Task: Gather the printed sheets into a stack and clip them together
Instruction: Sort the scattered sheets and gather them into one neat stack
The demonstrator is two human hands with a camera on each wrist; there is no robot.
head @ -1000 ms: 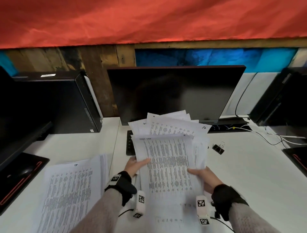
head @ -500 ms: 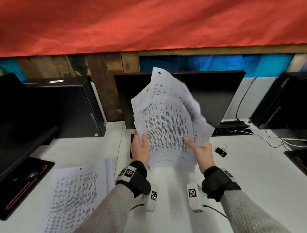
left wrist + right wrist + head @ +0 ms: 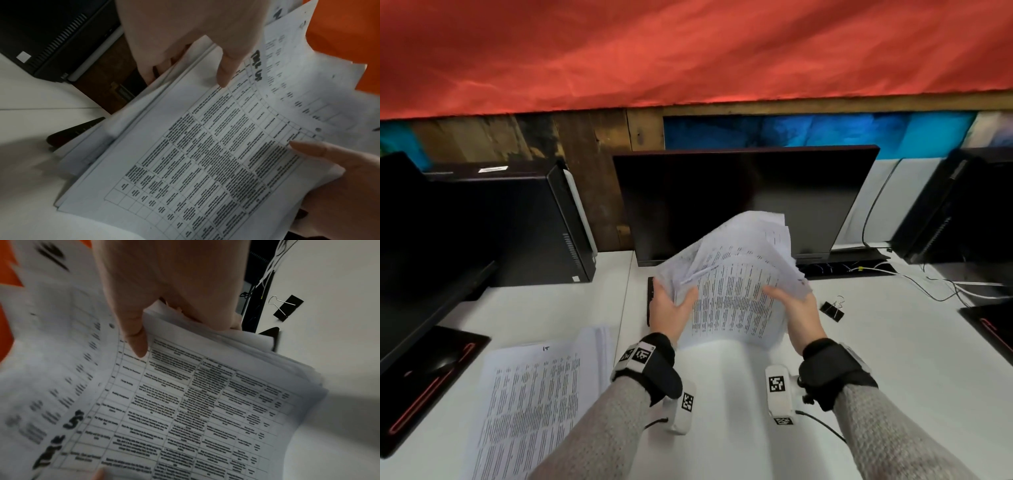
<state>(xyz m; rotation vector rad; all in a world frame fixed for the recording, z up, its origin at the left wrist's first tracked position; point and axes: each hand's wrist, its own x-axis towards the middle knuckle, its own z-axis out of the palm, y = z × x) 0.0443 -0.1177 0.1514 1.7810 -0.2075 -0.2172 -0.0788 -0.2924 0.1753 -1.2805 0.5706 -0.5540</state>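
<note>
Both hands hold one loose bundle of printed sheets (image 3: 736, 291) above the white desk (image 3: 893, 359), in front of the dark monitor (image 3: 743, 205). The left hand (image 3: 669, 313) grips the bundle's left edge, thumb laid on the front page and fingers behind; the left wrist view shows the fingers (image 3: 150, 71) disappearing behind the paper, so their exact lie is hidden. The right hand (image 3: 796, 308) grips the right edge likewise, thumb (image 3: 136, 340) on the printed table, the other fingers curled behind and mostly covered.

The sheets are uneven: edges are staggered, upper corners fan out and bend away, and the top of the bundle is motion-blurred. The table print is too soft to read; a handwritten heading shows in both wrist views but cannot be made out with certainty. The bundle's lower edge is near the desk; contact cannot be judged.

A black binder clip (image 3: 832, 310) with wire handles lies on the desk just right of the right hand, apart from it. A second stack of printed pages (image 3: 534, 404) lies flat at lower left, cut off by the frame edge. A keyboard (image 3: 650, 301) is almost wholly hidden behind the bundle and left hand. A black computer tower (image 3: 517, 222) stands at left; cables (image 3: 928, 287) trail at right.
</note>
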